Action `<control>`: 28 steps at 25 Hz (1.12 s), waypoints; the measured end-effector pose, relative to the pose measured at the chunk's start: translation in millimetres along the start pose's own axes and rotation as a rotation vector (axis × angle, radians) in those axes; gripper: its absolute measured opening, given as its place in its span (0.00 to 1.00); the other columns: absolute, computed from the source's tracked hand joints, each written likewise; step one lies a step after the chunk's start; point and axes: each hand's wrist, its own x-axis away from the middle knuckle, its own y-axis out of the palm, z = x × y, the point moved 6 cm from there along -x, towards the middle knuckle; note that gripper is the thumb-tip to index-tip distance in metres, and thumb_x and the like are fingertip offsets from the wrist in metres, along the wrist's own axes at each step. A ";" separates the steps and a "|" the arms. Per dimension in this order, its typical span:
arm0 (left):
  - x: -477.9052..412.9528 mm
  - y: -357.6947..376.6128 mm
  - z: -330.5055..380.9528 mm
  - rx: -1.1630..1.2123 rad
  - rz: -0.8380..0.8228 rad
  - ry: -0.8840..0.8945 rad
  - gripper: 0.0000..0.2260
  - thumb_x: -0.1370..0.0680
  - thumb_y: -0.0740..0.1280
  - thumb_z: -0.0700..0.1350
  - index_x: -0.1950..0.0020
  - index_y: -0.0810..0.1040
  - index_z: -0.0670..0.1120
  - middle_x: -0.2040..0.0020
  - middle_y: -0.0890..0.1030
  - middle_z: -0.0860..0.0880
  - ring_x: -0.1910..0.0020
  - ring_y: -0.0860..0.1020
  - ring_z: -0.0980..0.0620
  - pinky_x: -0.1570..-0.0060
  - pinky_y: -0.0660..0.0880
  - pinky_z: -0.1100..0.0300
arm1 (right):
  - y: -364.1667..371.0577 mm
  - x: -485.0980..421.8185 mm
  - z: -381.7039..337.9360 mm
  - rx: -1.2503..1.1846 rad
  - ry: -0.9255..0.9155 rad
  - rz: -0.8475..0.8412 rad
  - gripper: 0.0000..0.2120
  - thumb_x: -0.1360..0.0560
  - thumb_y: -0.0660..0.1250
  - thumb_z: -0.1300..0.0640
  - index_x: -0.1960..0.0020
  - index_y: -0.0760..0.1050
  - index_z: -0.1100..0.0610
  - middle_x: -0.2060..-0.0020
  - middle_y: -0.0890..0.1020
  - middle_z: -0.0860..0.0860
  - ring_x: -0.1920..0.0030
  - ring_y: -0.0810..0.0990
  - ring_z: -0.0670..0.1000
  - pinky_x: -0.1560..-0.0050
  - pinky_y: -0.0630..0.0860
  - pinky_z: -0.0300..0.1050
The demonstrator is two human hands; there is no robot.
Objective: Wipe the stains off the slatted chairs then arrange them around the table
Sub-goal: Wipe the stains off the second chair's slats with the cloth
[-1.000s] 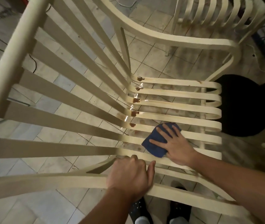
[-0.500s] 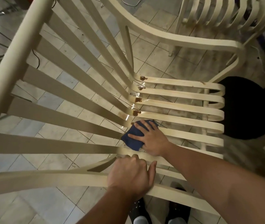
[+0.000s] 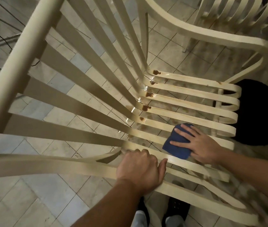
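**Seat wipe, near chair: bend stains not yet reached**

Left hand (image 3: 138, 169): fingers curled over the near side rail of the slatted chair (image 3: 56, 128), thumb lying along the rail. It is gripping and steadies the frame.

Beyond those fingertips, where the back slats turn into seat slats, brown stains (image 3: 146, 108) sit in a row, glossy and wet-looking. Fainter smears lie closer to the knuckles.

The blue cloth (image 3: 177, 151) is folded across two seat slats under the right hand (image 3: 202, 145). That hand's fingers are straight and spread, pressing flat, not clutching. The stains lie ahead and left of those fingertips, apart from the cloth.

Judgement:
- Run the cloth along one slat per pass toward the bend, fingertips leading.
- The pooled spots probably need a cloth edge worked into the corner.
- Use modest pressure, as the slats likely flex, and let the left grip counter the push.
- Refold the cloth once its face soils.

A second chair (image 3: 238, 17), far beyond the right fingertips, looks marked too. Arranging has not begun.
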 end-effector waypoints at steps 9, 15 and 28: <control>-1.5 -0.7 0.9 -0.013 -0.020 0.009 0.31 0.15 0.43 0.62 0.53 0.80 0.46 0.54 0.80 0.43 0.61 0.71 0.47 0.57 0.67 0.51 | -18.0 -109.6 -42.0 0.000 -0.039 0.034 0.31 0.19 0.51 0.36 0.20 0.41 0.31 0.17 0.47 0.51 0.18 0.43 0.61 0.21 0.42 0.60; -0.9 -7.5 -0.1 0.024 -0.046 0.021 0.24 0.16 0.47 0.58 0.63 0.71 0.48 0.63 0.74 0.48 0.65 0.71 0.49 0.60 0.67 0.52 | -42.5 -135.9 -59.1 -0.051 -0.015 0.068 0.27 0.19 0.46 0.39 0.20 0.46 0.32 0.17 0.44 0.49 0.18 0.40 0.58 0.23 0.34 0.53; -0.6 -4.8 -2.6 0.079 0.031 0.035 0.23 0.17 0.48 0.55 0.65 0.69 0.47 0.67 0.74 0.47 0.70 0.71 0.49 0.65 0.69 0.53 | 1.2 -49.2 -7.4 -0.062 0.046 -0.029 0.37 0.19 0.58 0.42 0.21 0.36 0.31 0.19 0.38 0.45 0.18 0.44 0.58 0.21 0.57 0.60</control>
